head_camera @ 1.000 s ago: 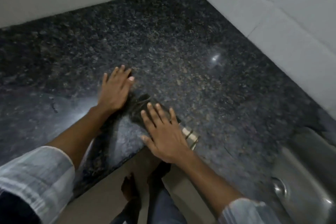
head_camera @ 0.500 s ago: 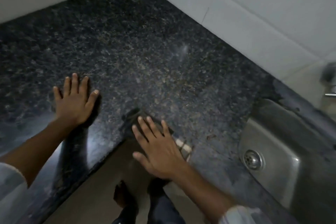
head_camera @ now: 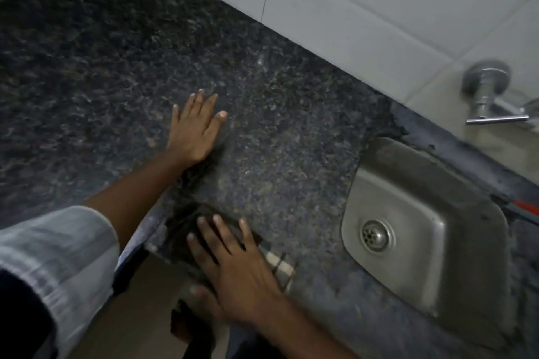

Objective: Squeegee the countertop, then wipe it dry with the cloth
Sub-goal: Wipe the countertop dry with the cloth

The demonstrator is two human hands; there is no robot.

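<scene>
My right hand (head_camera: 236, 271): fingers spread, palm flat on the cloth (head_camera: 186, 227), a dark checked rag lying at the front edge of the granite countertop (head_camera: 291, 140). My left hand (head_camera: 194, 131): open, flat, bare on the stone further in, apart from the cloth. Steel sink (head_camera: 414, 230): just right; wall tap (head_camera: 490, 90) beyond. No squeegee in view. Risk: the cloth sits near the edge, so a pull toward me could drag it off onto the floor.
</scene>
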